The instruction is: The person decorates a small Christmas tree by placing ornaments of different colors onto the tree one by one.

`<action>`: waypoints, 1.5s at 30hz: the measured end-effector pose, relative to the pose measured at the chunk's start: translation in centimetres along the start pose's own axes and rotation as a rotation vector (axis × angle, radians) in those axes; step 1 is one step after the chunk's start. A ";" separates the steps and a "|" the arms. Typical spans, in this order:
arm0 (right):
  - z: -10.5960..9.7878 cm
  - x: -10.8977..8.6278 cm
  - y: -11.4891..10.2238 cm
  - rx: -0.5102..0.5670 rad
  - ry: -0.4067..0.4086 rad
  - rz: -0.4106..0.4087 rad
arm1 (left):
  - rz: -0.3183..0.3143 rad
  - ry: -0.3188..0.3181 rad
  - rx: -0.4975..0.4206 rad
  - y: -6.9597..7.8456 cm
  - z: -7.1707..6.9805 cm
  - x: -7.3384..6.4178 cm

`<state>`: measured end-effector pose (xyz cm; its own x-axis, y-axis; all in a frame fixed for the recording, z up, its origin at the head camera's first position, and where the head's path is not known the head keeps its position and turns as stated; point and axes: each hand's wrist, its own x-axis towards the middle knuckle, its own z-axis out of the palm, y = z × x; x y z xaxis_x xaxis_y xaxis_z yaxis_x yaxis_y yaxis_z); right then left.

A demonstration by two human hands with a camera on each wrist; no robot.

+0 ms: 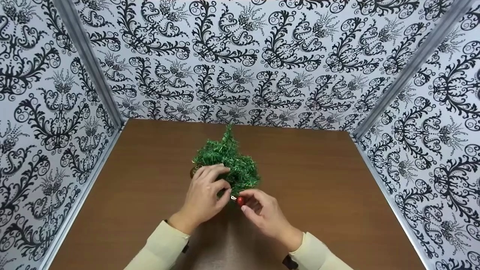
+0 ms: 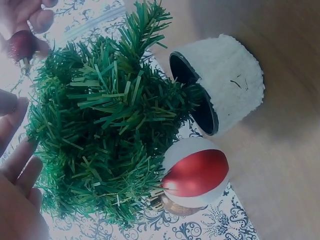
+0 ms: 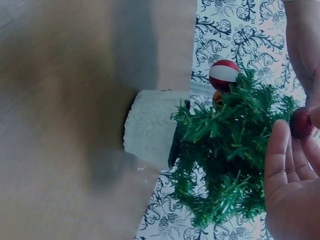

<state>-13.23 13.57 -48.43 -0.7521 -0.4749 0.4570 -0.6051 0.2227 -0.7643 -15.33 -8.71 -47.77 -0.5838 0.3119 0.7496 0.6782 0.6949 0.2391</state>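
A small artificial Christmas tree (image 1: 242, 170) stands mid-table in a pot with a fuzzy white cover (image 2: 232, 82). My right hand (image 1: 268, 215) pinches a small red bauble (image 1: 240, 201) between thumb and index finger at the tree's near side. The bauble's shiny cap points toward the branches. My left hand (image 1: 204, 191) is at the tree's left side, its fingertips at the green branches. Its thumb and index tips are close together; whether they pinch a twig or string is unclear. A larger red-and-white ball (image 2: 197, 172) hangs low on the tree, largely behind my left hand in the head view.
Beside the striped ball, a gold-orange ornament (image 3: 217, 98) is partly covered by branches. The brown tabletop (image 1: 318, 187) is enclosed by patterned black-and-white walls (image 1: 240, 75) at the back and both sides, with grey metal posts (image 1: 90, 60) at the corners.
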 end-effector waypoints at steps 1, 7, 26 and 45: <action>0.1 -0.1 0.6 0.002 -0.006 0.006 | -0.001 -0.004 0.000 0.0 0.0 0.0; 0.7 -0.1 2.5 -0.048 -0.012 -0.009 | -0.009 -0.034 0.004 0.1 0.2 -0.1; 2.0 1.4 2.1 -0.393 0.172 -0.078 | -0.037 -0.063 0.024 0.4 0.3 -0.6; 1.6 1.2 3.6 -0.710 0.284 -0.305 | 0.085 0.042 0.177 0.0 1.0 -1.3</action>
<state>-15.92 12.46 -51.33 -0.5073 -0.3893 0.7688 -0.7432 0.6492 -0.1617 -14.98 -8.47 -49.36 -0.5063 0.3494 0.7884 0.6331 0.7713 0.0648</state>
